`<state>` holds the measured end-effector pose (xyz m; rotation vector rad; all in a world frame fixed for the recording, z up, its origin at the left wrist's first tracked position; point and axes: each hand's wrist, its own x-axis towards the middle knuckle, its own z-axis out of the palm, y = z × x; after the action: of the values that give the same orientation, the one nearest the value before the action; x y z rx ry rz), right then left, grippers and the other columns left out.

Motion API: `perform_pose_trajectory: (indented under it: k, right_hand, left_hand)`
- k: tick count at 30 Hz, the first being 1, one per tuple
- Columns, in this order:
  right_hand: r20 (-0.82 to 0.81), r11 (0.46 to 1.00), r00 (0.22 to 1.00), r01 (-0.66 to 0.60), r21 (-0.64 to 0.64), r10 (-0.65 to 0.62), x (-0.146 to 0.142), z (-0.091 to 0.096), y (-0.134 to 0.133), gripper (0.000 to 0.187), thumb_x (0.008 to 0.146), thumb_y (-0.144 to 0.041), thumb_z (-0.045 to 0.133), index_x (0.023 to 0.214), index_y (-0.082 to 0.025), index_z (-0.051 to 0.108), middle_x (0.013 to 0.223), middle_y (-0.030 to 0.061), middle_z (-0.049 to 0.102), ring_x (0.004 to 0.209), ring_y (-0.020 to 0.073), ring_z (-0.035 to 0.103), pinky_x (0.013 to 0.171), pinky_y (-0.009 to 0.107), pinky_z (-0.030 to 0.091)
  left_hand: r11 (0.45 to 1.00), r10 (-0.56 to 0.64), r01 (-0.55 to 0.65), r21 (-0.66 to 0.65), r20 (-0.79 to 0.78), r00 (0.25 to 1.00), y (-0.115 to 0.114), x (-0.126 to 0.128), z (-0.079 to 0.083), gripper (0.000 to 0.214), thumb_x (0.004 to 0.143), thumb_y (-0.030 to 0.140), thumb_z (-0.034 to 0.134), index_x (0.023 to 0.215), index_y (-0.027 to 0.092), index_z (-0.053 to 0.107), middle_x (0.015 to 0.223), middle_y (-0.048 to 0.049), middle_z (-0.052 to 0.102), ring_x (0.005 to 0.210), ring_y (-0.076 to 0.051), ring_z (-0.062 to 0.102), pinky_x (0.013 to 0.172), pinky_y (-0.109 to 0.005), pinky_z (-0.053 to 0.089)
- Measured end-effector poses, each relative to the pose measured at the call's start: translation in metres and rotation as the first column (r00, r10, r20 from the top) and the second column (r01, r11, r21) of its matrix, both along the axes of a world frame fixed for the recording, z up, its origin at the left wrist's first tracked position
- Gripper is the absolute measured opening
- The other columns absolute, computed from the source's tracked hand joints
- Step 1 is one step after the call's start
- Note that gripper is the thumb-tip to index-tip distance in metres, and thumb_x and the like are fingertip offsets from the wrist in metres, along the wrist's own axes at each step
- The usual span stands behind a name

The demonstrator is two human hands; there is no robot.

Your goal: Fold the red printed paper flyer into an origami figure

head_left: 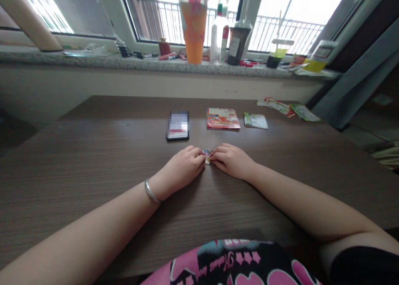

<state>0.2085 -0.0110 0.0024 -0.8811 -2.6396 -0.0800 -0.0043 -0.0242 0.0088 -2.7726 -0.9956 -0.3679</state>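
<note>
A small piece of colourful printed paper (pixel 207 157) lies low over the brown table (pixel 93 160), between my two hands. My left hand (pixel 186 163), with a silver bangle (pixel 151 192) at its wrist, pinches the paper's left edge. On the other side my right hand (pixel 232 160) has its fingers closed on the right edge. Most of the piece is covered by fingertips, so its full shape cannot be made out. Beyond the hands sit a phone (pixel 178 126) with a blurred screen, a stack of red printed sheets (pixel 223 118) and a smaller green-and-white stack (pixel 255 120).
More printed paper strips (pixel 279 106) lie at the table's far right corner. Along the granite windowsill (pixel 137 64) stand a tall orange cup (pixel 195 29), a dark cup with a straw (pixel 238 43), clear bottles and small items. A grey curtain (pixel 352 81) hangs at the right.
</note>
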Motion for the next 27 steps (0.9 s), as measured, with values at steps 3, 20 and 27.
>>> perform_pose_trajectory:
  k: [3, 20, 27]
  right_hand:
    - [0.005, 1.000, 1.000, -0.017, 0.001, 0.017, -0.0013, -0.0001, -0.0015, 0.017, 0.092, -0.024, 0.052, 0.089, -0.017, 0.068, 0.088, 0.0071, 0.067, 0.083, 0.0179, 0.058, 0.079, 0.030, 0.046]
    - [0.148, 0.986, 0.988, -0.073, 0.147, 0.051, -0.0046, 0.0000, -0.0062, 0.028, 0.098, -0.030, 0.041, 0.091, -0.018, 0.065, 0.088, 0.0052, 0.065, 0.081, 0.0173, 0.055, 0.071, 0.029, 0.042]
    - [0.218, 0.981, 0.976, -0.066, 0.181, 0.025, -0.0074, 0.0001, -0.0102, 0.021, 0.097, -0.023, 0.043, 0.091, -0.017, 0.062, 0.090, 0.0064, 0.065, 0.078, 0.0160, 0.055, 0.065, 0.028, 0.038]
  left_hand:
    - [0.999, -0.026, 0.028, 0.045, -0.034, 0.999, 0.0016, -0.0008, 0.0002, 0.018, 0.094, 0.018, 0.047, 0.090, 0.015, 0.064, 0.088, -0.0080, 0.061, 0.085, -0.020, 0.054, 0.079, -0.034, 0.049]
    - [1.000, 0.005, -0.006, -0.029, -0.034, 0.999, 0.0001, -0.0026, 0.0020, 0.017, 0.095, 0.024, 0.047, 0.092, 0.016, 0.062, 0.087, -0.0050, 0.062, 0.081, -0.018, 0.055, 0.073, -0.029, 0.048]
    - [1.000, 0.000, 0.001, 0.024, -0.053, 0.999, -0.0005, -0.0005, 0.0049, 0.015, 0.093, 0.020, 0.050, 0.086, 0.016, 0.062, 0.083, -0.0041, 0.062, 0.075, -0.017, 0.054, 0.068, -0.028, 0.046]
